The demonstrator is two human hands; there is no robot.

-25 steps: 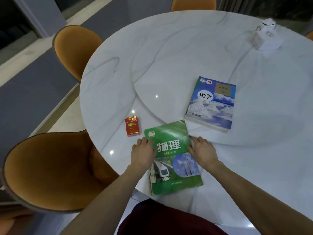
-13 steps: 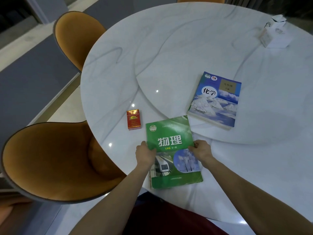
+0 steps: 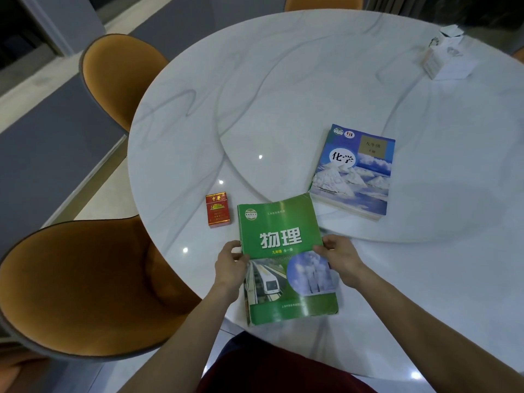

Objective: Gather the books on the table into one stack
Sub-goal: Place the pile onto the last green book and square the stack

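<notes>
A green textbook (image 3: 283, 251) with white characters and a train picture is at the near edge of the round white marble table (image 3: 283, 95). My left hand (image 3: 229, 263) grips its left edge and my right hand (image 3: 338, 258) grips its right edge, thumbs on the cover. Its far end looks raised off the table. A blue textbook (image 3: 354, 171) with a snowy landscape cover lies flat farther back and to the right, apart from the green one.
A red cigarette pack (image 3: 217, 209) lies just left of the green textbook. A white tissue box (image 3: 445, 56) stands at the far right. Orange chairs sit at the near left (image 3: 79, 285), the far left (image 3: 119, 75) and the far side.
My hands slid from on top of the green textbook to its side edges and closed on it. The book's far end has come up and it looks larger.
</notes>
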